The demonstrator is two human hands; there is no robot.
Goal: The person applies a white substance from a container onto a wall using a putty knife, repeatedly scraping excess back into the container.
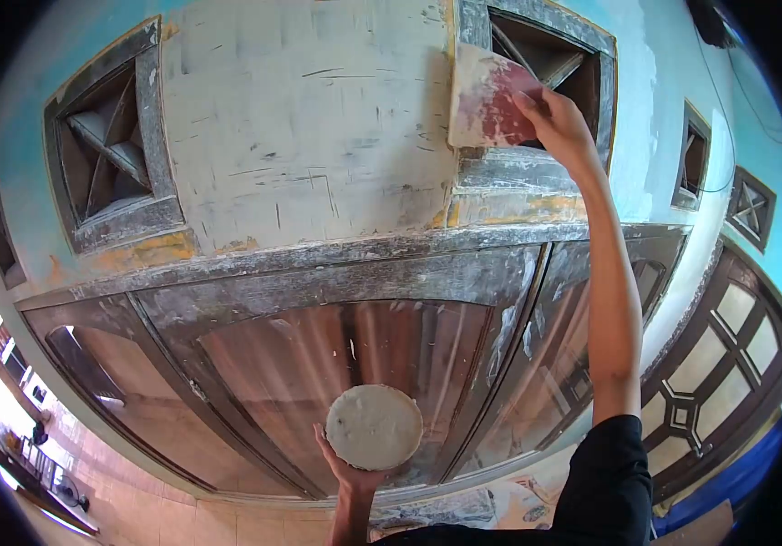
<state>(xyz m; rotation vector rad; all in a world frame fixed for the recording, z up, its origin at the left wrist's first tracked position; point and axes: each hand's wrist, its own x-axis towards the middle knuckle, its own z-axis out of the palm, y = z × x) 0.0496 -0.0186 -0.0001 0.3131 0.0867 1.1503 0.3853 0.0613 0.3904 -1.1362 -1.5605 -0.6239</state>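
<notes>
My right hand [559, 123] is raised at the upper right, its fingers closed on a flat reddish scraper [500, 102] smeared with pale paste. The scraper's left edge lies at the border between the grey plastered wall [304, 118] and the frame of a vent opening [605, 91]. Low in the middle, my left hand [355, 469] supports a round container of grey-white paste [375, 428] from below, its thumb along the left side. The paste surface is nearly level, with a few small pits.
Below the wall runs a worn wooden beam [318, 266] over glazed wooden doors [345, 355]. Another vent [109, 146] is at the upper left. A dark panelled door [723, 364] stands at the right. A fan [71, 491] is on the tiled floor at the lower left.
</notes>
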